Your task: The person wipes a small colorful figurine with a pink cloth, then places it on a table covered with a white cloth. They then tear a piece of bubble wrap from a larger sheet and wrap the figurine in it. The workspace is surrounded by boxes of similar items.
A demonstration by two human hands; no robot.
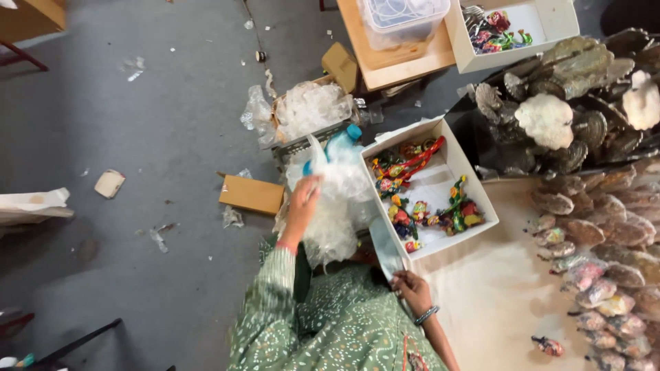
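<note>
Head view. The left hand [302, 206] is raised with its fingers closed around a bunch of clear plastic wrap [337, 206], part of a crumpled heap just beside it. The right hand [412, 288], bangle on the wrist, lies lower and well apart from the left, its fingers pinched on a thin flat clear sleeve [386, 247] that stands up from it. Just beyond the right hand sits an open white box [440, 127] holding painted, many-coloured small figures [426, 206], loose along its left side and middle. A blue-capped bottle [342, 141] pokes from the wrap beyond the left hand. Farther beyond the right hand, a second white box [550, 24] holds similar figures, next to a clear plastic tub [402, 20] on a wooden board. To the right of the right hand lie rows of wrapped shell-shaped pieces [605, 275] on pale cloth.
</note>
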